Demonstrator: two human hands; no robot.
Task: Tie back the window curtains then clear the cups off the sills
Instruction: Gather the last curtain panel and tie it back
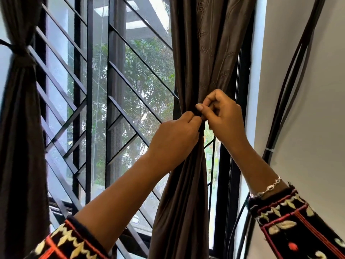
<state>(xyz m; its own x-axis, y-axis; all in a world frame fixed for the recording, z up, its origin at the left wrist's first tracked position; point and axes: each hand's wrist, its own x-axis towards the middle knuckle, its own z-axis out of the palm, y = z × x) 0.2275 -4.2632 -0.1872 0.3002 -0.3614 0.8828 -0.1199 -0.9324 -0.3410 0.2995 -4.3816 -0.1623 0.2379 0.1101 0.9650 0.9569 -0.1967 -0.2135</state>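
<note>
At the barred window's (89, 109) right edge the right curtain (205, 43) hangs bunched, the left curtain (18, 109) sits bound at its left edge, and the left hand (177, 135) and right hand (224, 114), fingers curled, each pinch the dark tie (202, 128) cinched around the right curtain.

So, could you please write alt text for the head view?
The left hand and right hand pinch a dark tie around the gathered right-side curtain. The left-side curtain is already tied back, at a barred window.
</note>
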